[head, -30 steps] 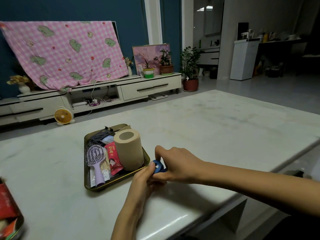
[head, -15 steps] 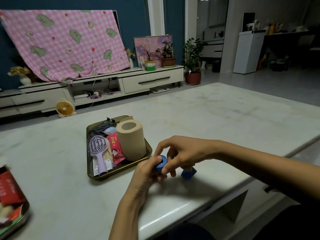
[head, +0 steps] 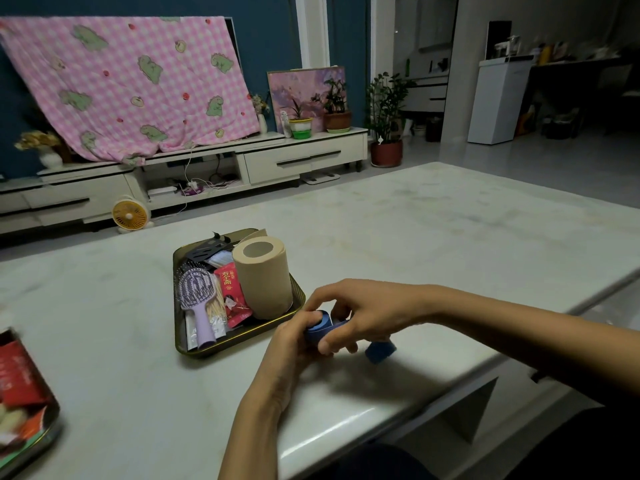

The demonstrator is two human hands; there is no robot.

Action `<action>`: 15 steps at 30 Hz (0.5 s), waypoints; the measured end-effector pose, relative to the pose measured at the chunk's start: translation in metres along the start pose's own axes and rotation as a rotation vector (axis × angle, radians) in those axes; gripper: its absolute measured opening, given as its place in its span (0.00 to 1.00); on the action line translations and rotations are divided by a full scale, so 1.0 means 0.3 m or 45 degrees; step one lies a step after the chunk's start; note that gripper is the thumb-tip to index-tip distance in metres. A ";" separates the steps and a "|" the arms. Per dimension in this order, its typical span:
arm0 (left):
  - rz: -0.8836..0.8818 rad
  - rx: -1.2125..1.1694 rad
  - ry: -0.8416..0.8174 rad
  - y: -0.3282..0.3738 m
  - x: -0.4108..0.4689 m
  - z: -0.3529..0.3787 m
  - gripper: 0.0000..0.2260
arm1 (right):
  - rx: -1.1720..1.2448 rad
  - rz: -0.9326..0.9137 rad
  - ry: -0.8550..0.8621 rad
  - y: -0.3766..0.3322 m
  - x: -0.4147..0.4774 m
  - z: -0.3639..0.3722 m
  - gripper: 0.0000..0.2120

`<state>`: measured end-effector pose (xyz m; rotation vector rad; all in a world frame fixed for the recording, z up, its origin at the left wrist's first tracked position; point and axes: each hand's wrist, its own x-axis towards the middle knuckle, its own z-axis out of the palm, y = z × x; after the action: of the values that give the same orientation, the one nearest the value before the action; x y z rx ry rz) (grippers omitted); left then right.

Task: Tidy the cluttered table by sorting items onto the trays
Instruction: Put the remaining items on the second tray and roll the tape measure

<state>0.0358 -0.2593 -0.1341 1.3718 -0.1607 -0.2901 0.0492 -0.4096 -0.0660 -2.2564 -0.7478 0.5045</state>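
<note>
Just in front of the gold tray's (head: 180,348) near right corner, both hands hold a small blue roll of tape (head: 319,328). My left hand (head: 292,344) grips it from below with the thumb on top. My right hand (head: 360,311) reaches in from the right and pinches the roll, its fingers curled round it. A loose blue strip end (head: 380,351) hangs below my right hand. In the tray stand a brown paper roll (head: 265,277), a lilac hairbrush (head: 197,299), a red packet (head: 232,292) and a black comb (head: 206,251).
A second tray (head: 52,431) with red packets sits at the table's left front edge. The white marble table (head: 433,237) stretches far to the right and ends close behind my right forearm. Beyond it are a TV cabinet, a pink cloth, plants and a small fan.
The two hands have come closer together on the blue tape, and the right fingers now wrap the roll. The loose blue end hangs to the right.
</note>
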 end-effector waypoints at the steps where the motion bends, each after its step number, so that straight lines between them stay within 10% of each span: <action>1: 0.002 0.003 0.004 0.002 -0.002 0.001 0.10 | 0.087 0.013 -0.035 -0.001 -0.005 -0.008 0.17; 6: 0.041 0.016 -0.022 0.007 0.003 0.002 0.10 | 0.088 0.061 0.166 0.004 -0.005 0.013 0.14; 10: 0.009 0.017 0.002 0.008 0.014 0.005 0.13 | -0.548 0.051 0.509 0.026 0.014 0.056 0.17; 15: -0.028 -0.087 -0.041 0.002 0.008 -0.003 0.15 | -0.222 -0.006 0.202 0.014 0.012 0.032 0.19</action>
<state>0.0384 -0.2589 -0.1337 1.3020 -0.1616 -0.3333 0.0482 -0.4050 -0.0760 -2.4217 -0.7406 0.2625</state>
